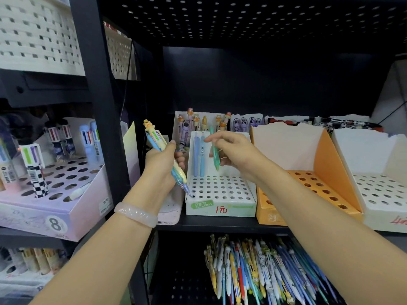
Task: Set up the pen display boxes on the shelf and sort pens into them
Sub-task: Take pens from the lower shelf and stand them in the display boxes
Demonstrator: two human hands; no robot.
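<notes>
Above the white display box (221,194) at the shelf's front edge, the right hand (229,150), pinching a green pen (214,150), should lower it upright into one hole.

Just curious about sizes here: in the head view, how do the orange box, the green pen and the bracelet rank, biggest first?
1. Orange box
2. Bracelet
3. Green pen
Bracelet and pen look close; the bracelet is nearer the camera, so unsure.

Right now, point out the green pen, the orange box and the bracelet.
green pen (214,155), head view, middle of barrel
orange box (330,164), head view, inner side wall
bracelet (135,213), head view, top of band
</notes>
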